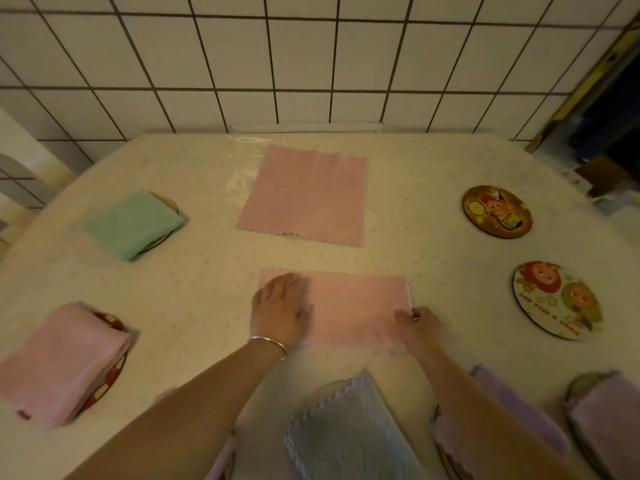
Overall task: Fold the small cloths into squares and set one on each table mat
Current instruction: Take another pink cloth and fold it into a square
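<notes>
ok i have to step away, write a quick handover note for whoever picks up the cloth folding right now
Left hand: flat, pressing the left end of the half-folded pink cloth.
Right hand: pinching that cloth's right edge.
Done: green folded cloth and pink folded cloth each sit on a mat at left; near-edge mats also carry cloths.
Left: finish this fold into a square, fold the flat pink cloth behind it, then fill the two bare mats at right, far and near.

A home kitchen or dining corner: white tiled wall (311, 64) with dark grout, a counter (207, 271) under a clear-plastic-covered dotted tablecloth, and round cartoon-printed table mats (496, 211).
</notes>
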